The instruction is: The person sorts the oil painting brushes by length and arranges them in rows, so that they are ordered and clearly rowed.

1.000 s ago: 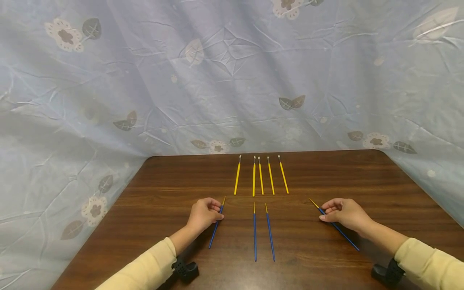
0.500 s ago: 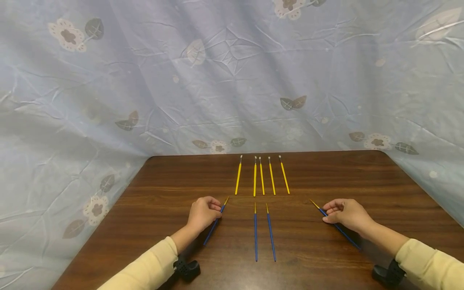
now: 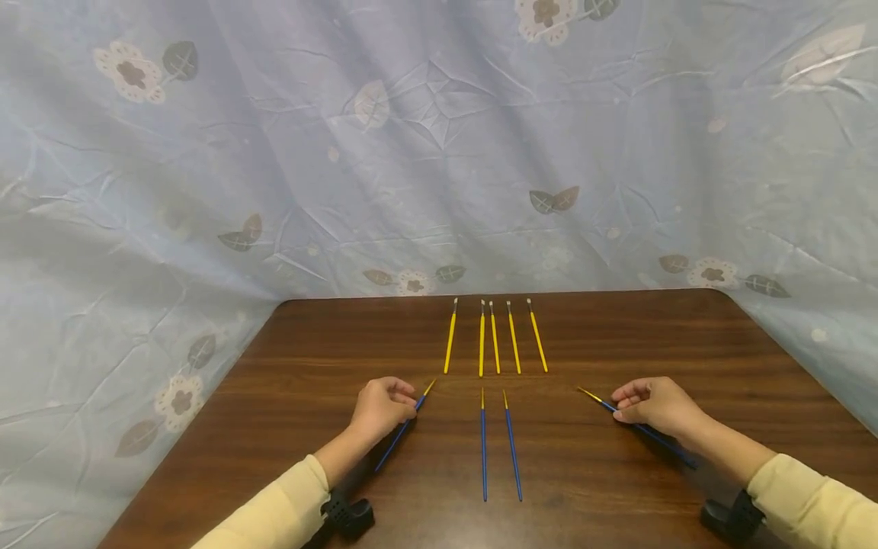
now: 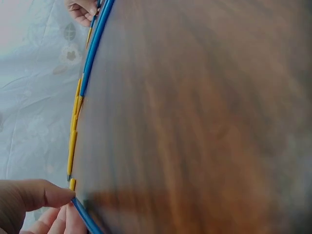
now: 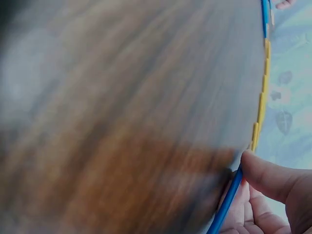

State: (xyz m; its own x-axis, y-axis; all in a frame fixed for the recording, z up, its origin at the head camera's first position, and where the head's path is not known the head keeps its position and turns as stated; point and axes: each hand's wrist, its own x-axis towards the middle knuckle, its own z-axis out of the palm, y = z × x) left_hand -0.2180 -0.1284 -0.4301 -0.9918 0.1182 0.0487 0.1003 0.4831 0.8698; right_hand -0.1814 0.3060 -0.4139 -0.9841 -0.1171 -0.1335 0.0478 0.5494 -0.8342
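In the head view my left hand (image 3: 384, 406) pinches a thin paintbrush (image 3: 392, 450) with a blue handle, its yellow tip slanting away to the right. My right hand (image 3: 657, 407) pinches a matching blue paintbrush (image 3: 664, 439) between thumb and fingers, with the tip aimed to the far left. Between the hands two more blue paintbrushes, one left (image 3: 484, 457) and one right (image 3: 513, 457), lie side by side on the table, tips away from me. In the left wrist view the thumb (image 4: 56, 194) presses on the blue handle. The right thumb (image 5: 263, 170) does likewise in the right wrist view.
Several yellow-handled brushes (image 3: 482, 345) with pale tips lie in a row at the back of the brown wooden table (image 3: 329, 335). A floral grey-blue cloth (image 3: 439, 191) hangs behind the table and along its sides. Each wrist wears a black device (image 3: 350, 517).
The left paintbrush has tilted, its rear end swinging left and its tip right. The right paintbrush has turned a little flatter, tip moving left. The brushes on the table lie as before.
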